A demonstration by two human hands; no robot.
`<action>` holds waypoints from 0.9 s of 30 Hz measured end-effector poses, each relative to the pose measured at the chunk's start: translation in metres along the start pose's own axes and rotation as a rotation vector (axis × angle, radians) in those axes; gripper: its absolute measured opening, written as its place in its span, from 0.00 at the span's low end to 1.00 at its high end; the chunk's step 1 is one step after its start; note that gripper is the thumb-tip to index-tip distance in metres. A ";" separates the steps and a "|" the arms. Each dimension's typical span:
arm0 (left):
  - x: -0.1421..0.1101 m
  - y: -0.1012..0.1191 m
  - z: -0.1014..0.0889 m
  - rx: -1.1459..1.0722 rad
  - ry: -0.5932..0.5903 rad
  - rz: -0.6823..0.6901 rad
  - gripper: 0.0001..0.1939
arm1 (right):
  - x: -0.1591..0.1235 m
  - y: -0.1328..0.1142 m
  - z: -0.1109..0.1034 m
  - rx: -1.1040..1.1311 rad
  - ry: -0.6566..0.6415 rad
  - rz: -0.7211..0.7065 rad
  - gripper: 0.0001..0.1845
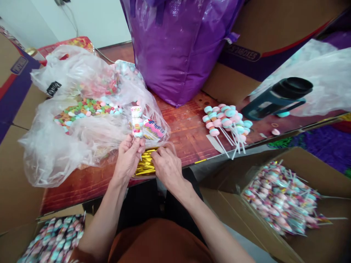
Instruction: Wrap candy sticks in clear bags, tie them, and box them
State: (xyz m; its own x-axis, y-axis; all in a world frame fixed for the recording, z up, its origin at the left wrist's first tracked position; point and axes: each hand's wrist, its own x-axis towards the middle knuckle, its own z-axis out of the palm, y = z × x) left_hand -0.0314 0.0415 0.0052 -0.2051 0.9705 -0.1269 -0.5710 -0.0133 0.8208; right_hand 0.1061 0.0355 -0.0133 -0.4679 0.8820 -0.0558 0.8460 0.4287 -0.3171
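My left hand (pixel 129 155) is closed around the lower end of a marshmallow candy stick (pixel 137 122) in a clear printed wrapper, held upright. Gold twist ties (pixel 145 163) fill a clear plastic tub (pixel 172 147) at the table's front edge. Over the tub's right side, my right hand (pixel 167 164) has its fingers pinched together at the ties; the exact grip is partly hidden. Behind my left hand lies a stack of printed wrappers (pixel 154 128) on a clear plastic bag. Unwrapped marshmallow sticks (pixel 226 118) are piled to the right on the wooden table (pixel 183 126).
Plastic bags of candy rings and marshmallows (pixel 87 109) spread over the left. A large purple bag (pixel 181 51) stands at the back. A dark tumbler (pixel 274 98) leans at the right. Below, boxes hold wrapped candy sticks at right (pixel 279 197) and left (pixel 55 237).
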 end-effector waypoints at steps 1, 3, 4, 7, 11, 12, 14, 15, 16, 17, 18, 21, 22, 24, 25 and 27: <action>0.000 -0.001 -0.001 -0.005 0.009 0.002 0.14 | 0.001 -0.001 0.002 -0.009 -0.004 -0.009 0.13; 0.001 0.000 -0.002 -0.029 0.020 -0.006 0.15 | 0.002 0.000 0.004 0.003 -0.017 0.003 0.14; 0.001 0.001 -0.003 -0.050 0.023 -0.020 0.15 | 0.002 0.001 0.003 0.019 -0.026 0.020 0.14; 0.002 0.002 -0.005 -0.124 0.036 -0.072 0.16 | 0.001 0.006 -0.002 0.066 -0.056 0.058 0.14; 0.001 0.002 -0.006 -0.125 0.050 -0.095 0.18 | 0.001 0.006 -0.004 0.060 -0.064 0.062 0.14; 0.001 0.001 -0.005 -0.115 0.052 -0.090 0.18 | 0.001 0.005 -0.003 0.052 -0.053 0.052 0.14; 0.001 0.001 -0.004 -0.098 0.057 -0.074 0.19 | 0.004 0.001 0.000 0.034 -0.037 0.018 0.15; 0.001 0.001 -0.003 -0.091 0.061 -0.064 0.19 | 0.006 -0.001 0.002 0.022 -0.036 0.004 0.15; 0.001 0.001 -0.002 -0.084 0.066 -0.052 0.19 | 0.009 -0.003 0.003 0.008 -0.040 -0.006 0.16; 0.000 0.001 -0.002 -0.077 0.071 -0.041 0.19 | 0.011 -0.005 0.004 -0.003 -0.047 -0.010 0.17; 0.000 0.002 -0.001 -0.070 0.075 -0.035 0.19 | 0.013 -0.007 0.005 -0.008 -0.055 -0.006 0.17; 0.000 0.002 0.000 -0.066 0.088 -0.033 0.18 | 0.016 -0.009 0.002 0.015 -0.077 0.048 0.18; 0.000 0.001 -0.001 -0.069 0.093 -0.036 0.18 | 0.016 -0.008 0.000 0.031 -0.083 0.072 0.18; 0.001 0.000 -0.002 -0.068 0.106 -0.028 0.17 | 0.014 -0.004 -0.003 0.087 -0.089 0.102 0.17; 0.001 0.000 -0.003 -0.062 0.114 -0.019 0.17 | 0.012 0.000 -0.004 0.136 -0.077 0.105 0.16; 0.002 -0.002 -0.004 -0.044 0.133 0.006 0.17 | 0.007 0.007 -0.005 0.289 0.004 0.099 0.13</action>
State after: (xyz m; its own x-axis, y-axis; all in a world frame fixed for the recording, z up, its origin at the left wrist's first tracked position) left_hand -0.0339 0.0423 0.0014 -0.3102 0.9300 -0.1970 -0.6031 -0.0324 0.7970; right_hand 0.1098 0.0461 -0.0111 -0.3858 0.9175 -0.0966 0.7794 0.2680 -0.5663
